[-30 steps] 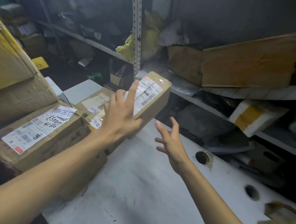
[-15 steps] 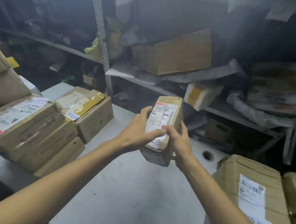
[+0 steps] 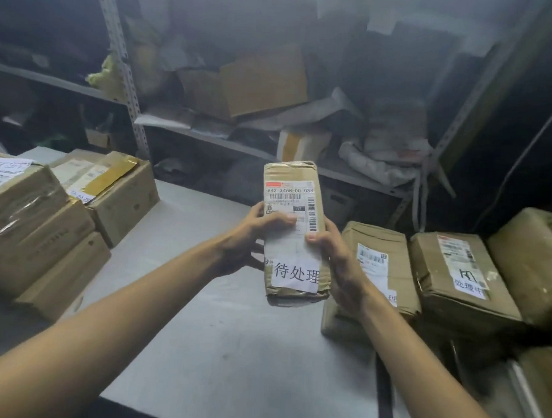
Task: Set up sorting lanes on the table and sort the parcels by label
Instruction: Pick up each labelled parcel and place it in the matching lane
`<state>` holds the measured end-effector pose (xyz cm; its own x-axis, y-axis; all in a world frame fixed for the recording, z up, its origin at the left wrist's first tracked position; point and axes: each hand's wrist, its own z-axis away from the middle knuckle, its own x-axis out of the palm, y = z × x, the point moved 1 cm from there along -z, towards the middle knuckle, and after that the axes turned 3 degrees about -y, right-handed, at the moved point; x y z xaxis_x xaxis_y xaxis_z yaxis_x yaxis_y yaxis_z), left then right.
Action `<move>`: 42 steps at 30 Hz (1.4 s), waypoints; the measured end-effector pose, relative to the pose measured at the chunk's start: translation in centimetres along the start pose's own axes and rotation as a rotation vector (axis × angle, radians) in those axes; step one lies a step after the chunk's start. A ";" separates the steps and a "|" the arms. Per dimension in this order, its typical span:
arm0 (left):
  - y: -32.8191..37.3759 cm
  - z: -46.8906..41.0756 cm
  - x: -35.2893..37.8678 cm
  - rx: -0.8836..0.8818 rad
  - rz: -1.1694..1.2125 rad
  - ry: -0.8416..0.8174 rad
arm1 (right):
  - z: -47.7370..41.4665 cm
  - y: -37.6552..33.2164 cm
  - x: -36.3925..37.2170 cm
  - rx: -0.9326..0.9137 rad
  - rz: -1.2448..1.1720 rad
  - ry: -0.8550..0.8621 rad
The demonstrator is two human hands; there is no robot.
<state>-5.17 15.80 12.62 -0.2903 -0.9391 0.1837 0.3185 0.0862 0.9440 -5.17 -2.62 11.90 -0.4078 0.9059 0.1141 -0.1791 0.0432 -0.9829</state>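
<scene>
both hands grip oblong taped cardboard parcel point(image 3: 294, 232) (crumpled paper label point(image 3: 296, 274))

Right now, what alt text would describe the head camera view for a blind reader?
A left hand and right hand hold a cardboard parcel above a grey table, its barcode label facing the camera. Stacked boxes sit on the left, more parcels on the right, cluttered shelves behind.

The parcel point(image 3: 290, 251) reads "642 X468-00 033" and "待处理".
</scene>
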 end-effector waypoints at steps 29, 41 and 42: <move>-1.3 -4.3 21.0 0.013 0.010 -0.055 | 11.6 -0.6 -16.9 0.070 -0.040 0.144; 1.3 -15.8 17.2 0.032 -0.020 -0.045 | 0.7 -2.2 -20.3 0.090 -0.171 0.169; 1.1 -16.7 16.8 0.019 -0.009 -0.035 | 0.0 -1.9 -20.4 0.097 -0.175 0.177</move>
<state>5.34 -5.46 12.15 -0.3243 -0.9278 0.1847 0.2991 0.0847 0.9505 3.53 -21.20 11.42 -0.2011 0.9482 0.2459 -0.3220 0.1731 -0.9308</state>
